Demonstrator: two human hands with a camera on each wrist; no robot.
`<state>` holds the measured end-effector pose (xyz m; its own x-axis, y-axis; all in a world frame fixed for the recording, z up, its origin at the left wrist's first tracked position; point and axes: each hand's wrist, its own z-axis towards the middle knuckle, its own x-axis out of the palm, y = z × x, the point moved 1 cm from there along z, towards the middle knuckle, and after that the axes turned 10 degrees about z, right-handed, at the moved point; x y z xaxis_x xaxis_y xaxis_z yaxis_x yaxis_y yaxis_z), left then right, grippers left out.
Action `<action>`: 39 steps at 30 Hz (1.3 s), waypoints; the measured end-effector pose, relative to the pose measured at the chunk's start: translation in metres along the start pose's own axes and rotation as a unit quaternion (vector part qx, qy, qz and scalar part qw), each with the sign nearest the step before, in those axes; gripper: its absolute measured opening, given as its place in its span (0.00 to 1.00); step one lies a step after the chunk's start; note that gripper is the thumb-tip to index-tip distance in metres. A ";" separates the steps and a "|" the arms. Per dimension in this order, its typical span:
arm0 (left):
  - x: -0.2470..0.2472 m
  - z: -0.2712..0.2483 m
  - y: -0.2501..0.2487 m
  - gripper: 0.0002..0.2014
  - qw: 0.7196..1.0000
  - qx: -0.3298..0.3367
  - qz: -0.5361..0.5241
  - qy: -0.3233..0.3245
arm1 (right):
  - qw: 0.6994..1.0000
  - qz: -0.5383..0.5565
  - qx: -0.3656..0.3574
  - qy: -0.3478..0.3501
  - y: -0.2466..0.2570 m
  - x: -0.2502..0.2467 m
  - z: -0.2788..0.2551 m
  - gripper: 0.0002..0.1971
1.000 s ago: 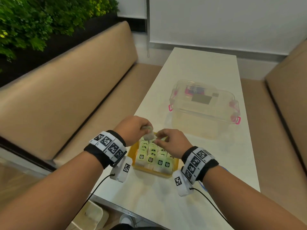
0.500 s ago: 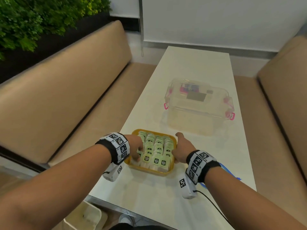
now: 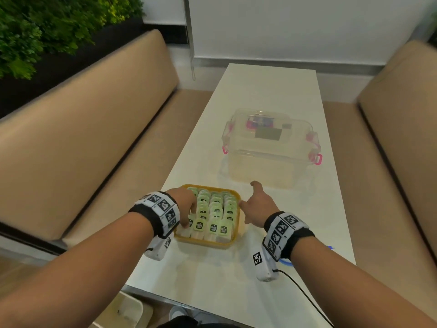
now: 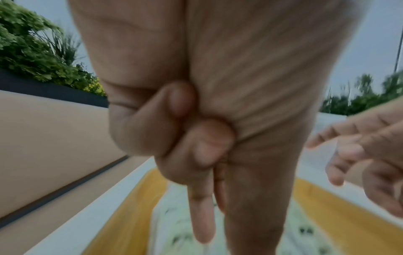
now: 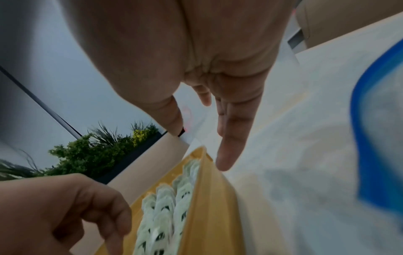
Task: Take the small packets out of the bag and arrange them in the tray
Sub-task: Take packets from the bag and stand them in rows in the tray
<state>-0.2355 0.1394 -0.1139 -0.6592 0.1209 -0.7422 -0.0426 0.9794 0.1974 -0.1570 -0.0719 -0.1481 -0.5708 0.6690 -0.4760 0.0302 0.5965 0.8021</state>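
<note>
Packets [image 3: 214,215]: small pale-green sachets, each bearing a dark label patch; lettering too small and blurred to read. They stand packed edge to edge in four rows, filling the tray. Rows run away from the person, along the counter's length; label faces turn toward the person.

Tray [image 3: 205,242]: yellow-orange plastic, roughly square with rounded corners, low wall. Sits on the white counter [image 3: 264,95] near its close end, left of centre.

Left hand [image 3: 183,202]: lies over the tray's left side, fingers [image 3: 186,224] reaching down onto the leftmost row of packets. In the left wrist view one finger points straight down and two curl into the palm; nothing is gripped.

Right hand [image 3: 256,207]: just beside the tray's right wall, fingers straight and loosely spread, thumb raised, empty. Whether it touches the wall cannot be told.

Clear lidded box [image 3: 272,147]: pink latches, farther along the counter, well apart from the tray.

Blue-edged item [image 5: 379,138]: on the counter beside the right wrist, blurred.
</note>
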 end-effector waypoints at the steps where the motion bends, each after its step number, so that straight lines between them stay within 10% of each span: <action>1: -0.008 -0.005 0.002 0.28 1.000 0.003 -0.016 -0.024 | 1.000 0.009 -0.015 -0.010 0.000 -0.008 -0.003 0.32; 7: -0.055 -0.024 -0.055 0.19 0.975 0.055 -0.109 -0.185 | 0.995 0.039 -0.038 -0.077 -0.036 -0.079 -0.021 0.14; 14: -0.050 0.006 -0.185 0.08 0.952 0.199 -0.138 -0.186 | 0.989 -0.140 -0.035 -0.016 -0.088 -0.128 -0.050 0.05; 26: 0.007 0.041 -0.248 0.50 0.984 0.103 -0.096 -0.112 | 0.980 -0.184 0.008 0.068 -0.157 -0.103 -0.067 0.32; 33: -0.006 0.034 -0.252 0.25 0.949 0.154 -0.146 -0.235 | 0.988 -0.139 -0.008 0.063 -0.168 -0.112 -0.064 0.34; 39: -0.009 0.035 -0.276 0.14 0.964 0.168 -0.010 -0.208 | 0.995 -0.089 -0.006 0.055 -0.173 -0.119 -0.066 0.33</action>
<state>-0.1909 -0.1261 -0.1841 -0.3006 0.0869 -0.9498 0.2382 0.9711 0.0134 -0.1482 -0.2836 -0.2065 -0.6519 0.5009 -0.5693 -0.0884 0.6954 0.7131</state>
